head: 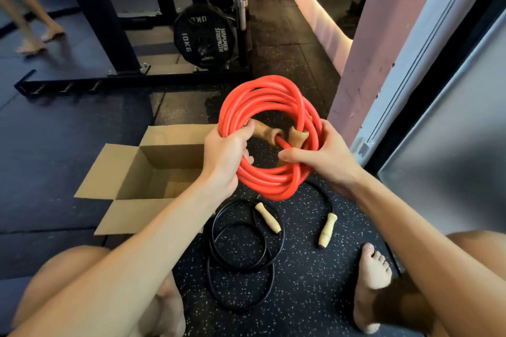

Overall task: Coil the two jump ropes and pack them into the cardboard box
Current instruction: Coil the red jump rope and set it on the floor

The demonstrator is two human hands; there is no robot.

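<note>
A dark speckled gym floor (301, 295) fills the frame. An open brown cardboard box (153, 172) sits left of centre. A loose black jump rope (241, 249) lies below the middle. Both hands, left hand (223, 161) and right hand (325, 159), grip a coiled red jump rope (262, 107) beside the box.

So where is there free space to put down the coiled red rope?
The open cardboard box looks empty inside, left of the coiled red rope held by both hands. Bare dark mat lies left of the box. The speckled floor below is crowded by the loose black rope, its wooden handles, and a bare foot.
</note>
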